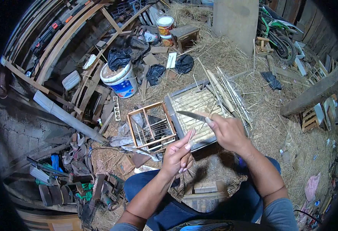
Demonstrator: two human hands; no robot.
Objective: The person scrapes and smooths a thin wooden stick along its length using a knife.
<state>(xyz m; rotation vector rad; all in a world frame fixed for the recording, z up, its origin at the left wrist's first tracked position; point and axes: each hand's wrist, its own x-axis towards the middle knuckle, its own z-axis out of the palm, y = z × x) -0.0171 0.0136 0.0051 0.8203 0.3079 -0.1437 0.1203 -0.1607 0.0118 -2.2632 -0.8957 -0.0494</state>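
Note:
My left hand (pixel 177 156) is closed round a thin pale strip (pixel 192 134), which slants up toward the knife. My right hand (pixel 228 132) grips a knife (pixel 192 115) whose dark blade points left, above the strip's upper end. Whether blade and strip touch is hard to tell. Beneath the hands lies a framed slatted board (pixel 182 102), with a bundle of split sticks (pixel 219 90) across its right side. A small wooden frame (pixel 129 125) with thin rods inside sits left of the board.
A white bucket (pixel 119 82) with a black bag stands at upper left. Farther back are stacked tubs (pixel 165 26), a wooden stool (pixel 185 32) and a pillar (pixel 236 23). A motorbike (pixel 284 42) is at upper right. Straw covers the floor; a low wooden block (pixel 204 200) sits between my legs.

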